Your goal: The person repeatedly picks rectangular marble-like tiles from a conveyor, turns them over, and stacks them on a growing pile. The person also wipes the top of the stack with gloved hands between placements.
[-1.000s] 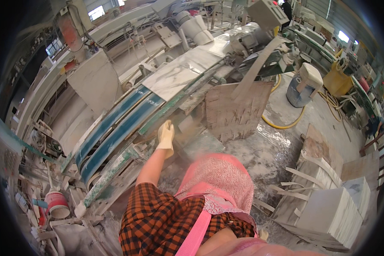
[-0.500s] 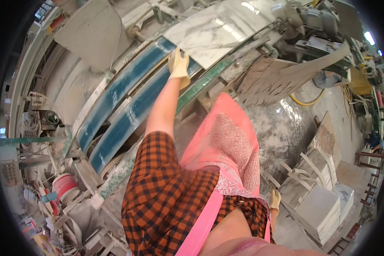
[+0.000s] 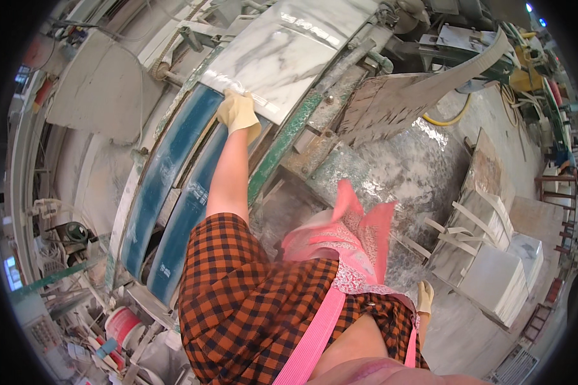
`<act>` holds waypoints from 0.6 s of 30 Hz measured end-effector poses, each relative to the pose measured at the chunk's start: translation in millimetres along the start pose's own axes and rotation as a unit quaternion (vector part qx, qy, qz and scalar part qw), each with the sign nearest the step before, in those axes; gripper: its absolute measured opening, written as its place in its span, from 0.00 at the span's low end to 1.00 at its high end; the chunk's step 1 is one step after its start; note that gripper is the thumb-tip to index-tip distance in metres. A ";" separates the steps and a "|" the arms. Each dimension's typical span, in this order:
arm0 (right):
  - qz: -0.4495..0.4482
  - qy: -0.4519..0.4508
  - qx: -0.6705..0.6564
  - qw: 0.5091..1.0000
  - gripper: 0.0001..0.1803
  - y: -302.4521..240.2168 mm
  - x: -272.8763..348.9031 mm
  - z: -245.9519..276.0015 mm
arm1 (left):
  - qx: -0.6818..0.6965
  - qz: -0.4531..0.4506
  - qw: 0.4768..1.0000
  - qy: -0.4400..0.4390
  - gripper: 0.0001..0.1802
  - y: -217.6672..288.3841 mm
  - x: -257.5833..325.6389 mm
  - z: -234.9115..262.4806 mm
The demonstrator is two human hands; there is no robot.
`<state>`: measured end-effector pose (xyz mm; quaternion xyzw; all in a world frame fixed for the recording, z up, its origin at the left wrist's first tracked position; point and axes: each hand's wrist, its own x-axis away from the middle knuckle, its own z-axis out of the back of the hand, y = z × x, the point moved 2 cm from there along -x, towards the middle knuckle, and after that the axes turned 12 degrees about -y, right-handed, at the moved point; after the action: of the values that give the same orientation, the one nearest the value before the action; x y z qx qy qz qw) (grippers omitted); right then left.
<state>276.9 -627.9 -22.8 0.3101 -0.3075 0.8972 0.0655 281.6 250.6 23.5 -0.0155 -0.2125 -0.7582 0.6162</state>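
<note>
Nearest the camera, the right hand (image 3: 424, 297) hangs low beside the pink apron (image 3: 340, 250), gloved in pale yellow and well apart from everything on the machine; it holds nothing, and how far its fingers are curled cannot be told at this size. Just beyond it stands a stack of pale stone slabs (image 3: 494, 263), leaning upright and bound with light straps, on the wet grey floor (image 3: 417, 160).

Farther out, the left arm reaches up from a checked orange-and-black sleeve. The left hand (image 3: 237, 114), also in a pale yellow glove, lies on the near edge of a white marble slab (image 3: 289, 51) with grey veins, its fingers curved over that edge and touching it; whether they truly clamp the stone or only press on it cannot be told. The slab lies flat at the far end of two long blue conveyor belts (image 3: 173, 192), which run from the lower left up toward it, with the forearm stretched above them. A green metal rail (image 3: 282, 144) runs along the right side of the belts, just beside the wrist.

To the lower left, a red and white bucket (image 3: 123, 325) sits among clutter. Far right, a yellow hose (image 3: 453, 117) curves across the floor behind a grey ribbed panel (image 3: 392, 102).
</note>
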 end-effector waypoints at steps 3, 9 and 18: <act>-0.020 -0.002 -0.023 1.000 0.22 16.0 -2.4 -4.8 | -0.021 -0.029 0.999 -0.003 0.33 -1.0 -18.9 3.2; -0.025 0.043 -0.051 0.997 0.20 57.1 -15.5 -27.3 | 0.672 0.054 0.737 -0.033 0.23 -14.1 -33.2 2.4; -0.044 -0.042 0.053 0.997 0.20 3.9 -40.9 -18.2 | 0.746 0.037 0.655 -0.113 0.37 -22.4 -48.0 40.4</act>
<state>299.0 -617.3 -60.5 0.3640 -0.2483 0.8946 0.0749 262.5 312.3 39.7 0.3556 -0.7741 -0.3136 0.4196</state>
